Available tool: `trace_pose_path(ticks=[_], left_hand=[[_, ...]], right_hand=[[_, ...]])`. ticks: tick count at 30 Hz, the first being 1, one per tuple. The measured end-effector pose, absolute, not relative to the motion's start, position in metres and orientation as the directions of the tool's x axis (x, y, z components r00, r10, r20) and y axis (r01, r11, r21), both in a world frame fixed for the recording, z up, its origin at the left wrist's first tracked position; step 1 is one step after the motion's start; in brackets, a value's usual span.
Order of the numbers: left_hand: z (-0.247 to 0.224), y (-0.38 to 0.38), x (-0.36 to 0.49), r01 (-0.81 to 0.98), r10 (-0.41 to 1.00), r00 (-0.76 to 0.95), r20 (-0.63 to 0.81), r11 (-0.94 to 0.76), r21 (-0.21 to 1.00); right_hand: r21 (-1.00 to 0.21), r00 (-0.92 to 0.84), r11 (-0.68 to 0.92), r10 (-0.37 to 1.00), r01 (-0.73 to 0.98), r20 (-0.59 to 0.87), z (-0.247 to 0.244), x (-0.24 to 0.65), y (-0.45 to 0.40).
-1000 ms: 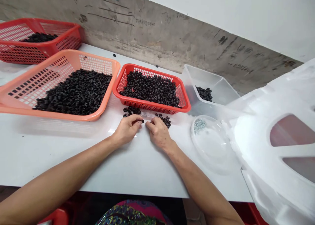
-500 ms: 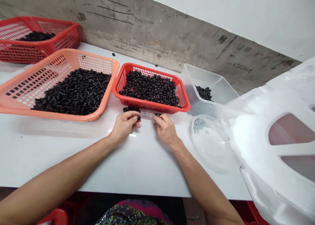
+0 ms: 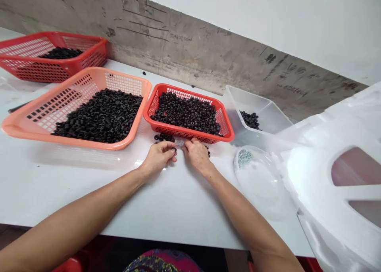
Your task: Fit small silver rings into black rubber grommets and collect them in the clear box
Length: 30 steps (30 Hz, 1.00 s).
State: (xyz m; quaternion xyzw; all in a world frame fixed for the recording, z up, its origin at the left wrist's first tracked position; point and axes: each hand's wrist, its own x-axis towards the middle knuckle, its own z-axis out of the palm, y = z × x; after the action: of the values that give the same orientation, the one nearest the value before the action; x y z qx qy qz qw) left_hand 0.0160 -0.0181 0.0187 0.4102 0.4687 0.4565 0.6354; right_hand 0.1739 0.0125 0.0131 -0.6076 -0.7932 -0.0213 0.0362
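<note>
My left hand is closed in a pinch on a small black ring-shaped part at the fingertips. Just behind it lies a small heap of black ring parts. My right hand is close by on the right, its fingers drawn together over tiny shiny clear bits; whatever lies between the fingertips is too small to make out. A few black parts show beside the right knuckles. Behind both hands stands a red basket filled with black ring parts.
To the left is an orange basket of black parts, with another red basket behind it. A clear bin and a round clear dish with tiny bits stand right. White molded plastic covers the far right.
My right hand has shifted toward my left hand, onto the shiny bits between them. My left hand keeps its pinch on the black part. The whole view has shifted slightly.
</note>
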Motion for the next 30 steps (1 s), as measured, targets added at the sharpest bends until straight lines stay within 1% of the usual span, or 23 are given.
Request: trace_pose_path(ticks=[2,3,4,5,7,8,9,10,11,13,16,19,24,27,30], left_hand=[[0.018,-0.018,0.016,-0.214,0.964,0.149,-0.222,0.251,0.944],[0.018,-0.018,0.016,-0.223,0.962,0.156,-0.223,0.254,0.941],[0.017,-0.018,0.016,-0.23,0.961,0.164,-0.221,0.255,0.939],[0.017,-0.018,0.015,-0.232,0.96,0.173,-0.218,0.255,0.939],[0.017,-0.018,0.015,-0.227,0.96,0.192,-0.203,0.245,0.943],[0.018,-0.018,0.015,-0.222,0.96,0.201,-0.195,0.239,0.945],[0.018,-0.019,0.015,-0.215,0.96,0.209,-0.189,0.234,0.948],[0.019,-0.019,0.015,-0.206,0.959,0.213,-0.185,0.229,0.951],[0.019,-0.02,0.015,-0.192,0.959,0.218,-0.181,0.224,0.955],[0.019,-0.021,0.016,-0.157,0.96,0.225,-0.168,0.206,0.966],[0.016,-0.023,0.016,-0.108,0.962,0.246,-0.122,0.153,0.982],[0.012,-0.024,0.016,-0.09,0.961,0.262,-0.082,0.109,0.99],[0.009,-0.025,0.016,-0.087,0.957,0.29,-0.027,0.055,0.995],[0.006,-0.025,0.016,-0.088,0.951,0.307,-0.025,0.055,0.995],[0.006,-0.025,0.016,-0.092,0.948,0.317,-0.022,0.054,0.994]], right_hand=[[-0.055,-0.266,0.273,0.958,0.961,0.103,0.015,0.177,0.011],[-0.111,-0.268,0.281,0.956,0.953,0.122,0.017,0.179,0.01],[-0.201,-0.265,0.291,0.953,0.936,0.147,0.02,0.181,0.008],[-0.326,-0.253,0.298,0.952,0.897,0.173,0.023,0.184,0.006],[-0.617,-0.207,0.279,0.96,0.736,0.187,0.027,0.187,0.0],[-0.743,-0.187,0.244,0.969,0.624,0.161,0.029,0.187,-0.004],[-0.836,-0.174,0.193,0.978,0.513,0.118,0.03,0.186,-0.008],[-0.898,-0.168,0.135,0.983,0.419,0.07,0.03,0.185,-0.012],[-0.934,-0.167,0.082,0.986,0.347,0.024,0.03,0.184,-0.015],[-0.964,-0.161,0.008,0.986,0.264,-0.036,0.029,0.181,-0.02],[-0.968,-0.134,-0.032,0.989,0.25,-0.067,0.028,0.178,-0.021],[-0.954,-0.125,-0.005,0.991,0.3,-0.045,0.029,0.177,-0.021],[-0.933,-0.17,0.048,0.985,0.358,-0.014,0.032,0.175,-0.023],[-0.94,-0.201,0.042,0.979,0.338,-0.028,0.032,0.174,-0.024],[-0.958,-0.226,0.036,0.974,0.285,-0.031,0.03,0.174,-0.024]])
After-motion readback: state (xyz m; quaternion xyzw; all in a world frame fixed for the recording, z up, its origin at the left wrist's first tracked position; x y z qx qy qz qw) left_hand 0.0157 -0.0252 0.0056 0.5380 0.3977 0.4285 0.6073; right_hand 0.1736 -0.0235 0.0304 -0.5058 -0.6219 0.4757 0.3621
